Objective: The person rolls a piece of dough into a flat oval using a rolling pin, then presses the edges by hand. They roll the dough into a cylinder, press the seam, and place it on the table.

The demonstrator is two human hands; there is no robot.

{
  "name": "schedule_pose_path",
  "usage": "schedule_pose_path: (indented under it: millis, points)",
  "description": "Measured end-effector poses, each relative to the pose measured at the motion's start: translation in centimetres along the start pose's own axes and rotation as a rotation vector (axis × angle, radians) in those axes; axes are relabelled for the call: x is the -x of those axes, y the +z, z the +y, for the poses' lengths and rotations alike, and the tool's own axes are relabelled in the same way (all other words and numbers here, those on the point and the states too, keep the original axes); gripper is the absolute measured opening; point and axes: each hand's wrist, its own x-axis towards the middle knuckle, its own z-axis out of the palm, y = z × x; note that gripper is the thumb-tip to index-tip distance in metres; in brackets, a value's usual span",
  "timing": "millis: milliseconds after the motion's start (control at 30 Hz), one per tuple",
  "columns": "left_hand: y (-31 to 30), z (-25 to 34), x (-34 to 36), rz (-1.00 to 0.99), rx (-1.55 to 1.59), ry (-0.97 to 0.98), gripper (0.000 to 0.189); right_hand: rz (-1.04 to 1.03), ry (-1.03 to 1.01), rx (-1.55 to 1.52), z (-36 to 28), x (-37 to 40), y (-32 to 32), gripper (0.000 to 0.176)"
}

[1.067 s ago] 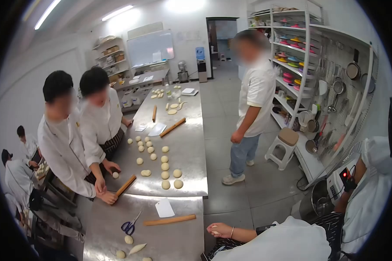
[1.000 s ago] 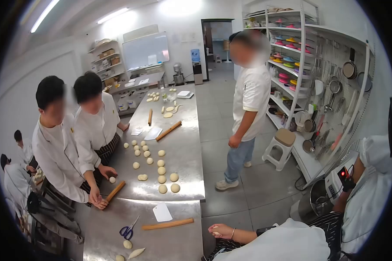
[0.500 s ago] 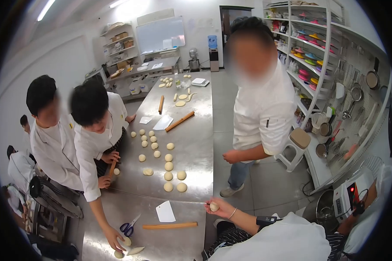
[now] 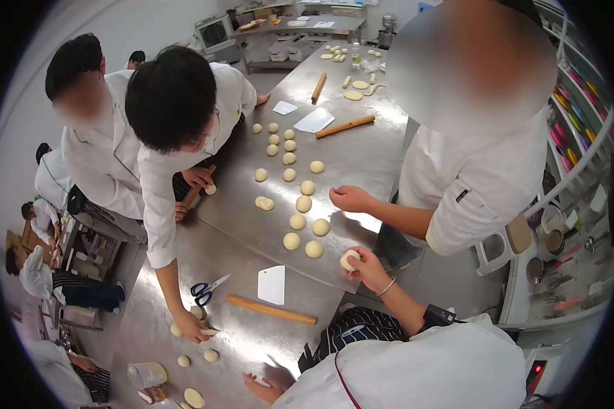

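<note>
My right hand [image 4: 367,270], with a bracelet at the wrist, closes around a pale dough ball [image 4: 350,260] at the table's near right edge. Low in the view, my left hand [image 4: 262,388] is held over the metal table [image 4: 232,255], fingers apart, nothing seen in it. Between my hands and the co-workers lie a wooden rolling pin [image 4: 271,309], a white scraper [image 4: 271,285] and dark-handled scissors [image 4: 205,292]. Several dough balls [image 4: 314,249] stand in rows beyond my right hand. More dough pieces [image 4: 211,355] lie left of my left hand.
Across the table, a co-worker's hand [image 4: 196,330] reaches to dough near the scissors; another hand [image 4: 198,178] holds a rolling pin. Someone at right extends a hand [image 4: 351,199] over the table. A measuring cup [image 4: 147,375] stands lower left. Shelves [image 4: 572,112] line the right.
The view has tilted downward and shifted. My left hand has come into sight; my right hand still holds the dough ball. The person at right now has a hand over the table.
</note>
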Motion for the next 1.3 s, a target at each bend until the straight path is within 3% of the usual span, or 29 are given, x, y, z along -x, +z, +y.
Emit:
schedule_pose_path:
  millis: [33,67,133,167,233,267,300,367,433,500,533,600,633,700,767,833,867,933,1033,1200,1300]
  points:
    - [0.3,2.3,-0.6,0.005,-0.012,0.127,0.088,0.017,0.010,0.134,-0.1,-0.7,-0.6,0.025]
    - [0.4,4.0,-0.8,0.005,-0.029,0.111,0.088,0.003,0.030,0.135,0.1,-1.5,-0.8,0.025]
    - [0.8,6.9,-0.7,-0.106,0.200,-0.074,0.065,0.075,-0.049,0.245,0.1,-3.0,-1.4,0.022]
    - [1.0,7.8,-0.9,-0.103,0.190,-0.094,0.065,0.062,-0.031,0.253,-0.2,-3.4,-1.3,0.022]
    - [1.5,8.5,-1.3,-0.306,0.347,-0.154,0.055,0.071,-0.002,0.429,-0.3,-3.8,-0.7,0.025]
    - [2.1,8.5,-1.5,-0.305,0.352,-0.104,0.040,0.061,0.010,0.430,0.5,-4.2,-0.8,0.025]
    - [2.9,8.6,-1.7,-0.301,0.345,-0.112,0.040,-0.015,-0.072,0.488,1.8,-4.8,-1.0,0.025]
    - [4.3,11.1,-3.7,-0.361,0.821,-0.494,0.032,-0.097,-0.159,0.546,2.9,-4.7,-0.4,0.026]
    - [4.9,14.3,-6.8,-0.459,0.862,-0.530,0.028,-0.304,-0.092,0.555,3.9,-3.9,1.2,0.028]
    - [5.9,17.5,-9.0,-0.661,1.160,-0.688,0.036,-0.545,-0.359,0.659,5.2,-2.9,2.9,0.034]
    - [6.6,18.6,-9.7,-0.656,1.157,-0.686,0.036,-0.549,-0.361,0.654,5.2,-2.0,4.1,0.034]
    - [8.1,20.3,-10.4,-0.778,1.706,-0.863,0.044,-0.866,-0.343,0.799,4.5,-0.1,6.3,0.045]
    - [8.4,21.1,-10.9,-0.776,1.707,-0.862,0.044,-0.868,-0.344,0.799,4.8,0.0,6.5,0.045]
    - [8.4,21.7,-11.0,-0.627,1.719,-1.085,0.040,-0.915,-0.835,1.186,5.4,0.6,6.8,0.047]
    - [9.4,19.0,-9.7,-0.668,1.759,-1.040,0.033,-0.932,-0.764,1.137,5.5,1.1,6.5,0.042]
    - [9.1,17.9,-9.3,-0.585,1.691,-1.153,0.025,-0.949,-0.647,1.039,5.4,0.8,6.5,0.034]
    - [8.7,16.9,-9.3,-0.560,1.730,-1.166,0.023,-0.946,-0.488,1.038,4.2,1.1,7.4,0.029]
    - [7.7,14.9,-9.1,-0.465,1.695,-1.182,0.028,-0.732,-0.581,1.062,7.1,1.3,6.9,0.026]
    - [5.7,11.8,-8.5,-0.355,1.574,-1.123,0.032,-0.692,-0.361,1.205,11.0,0.8,5.7,0.037]
    - [3.1,9.3,-7.1,-0.234,1.432,-1.115,0.026,-0.630,-0.364,1.342,15.6,0.0,6.9,0.052]
    - [2.5,7.0,-7.9,-0.186,1.367,-1.011,0.025,-0.575,-0.429,1.502,16.5,-0.2,10.0,0.045]
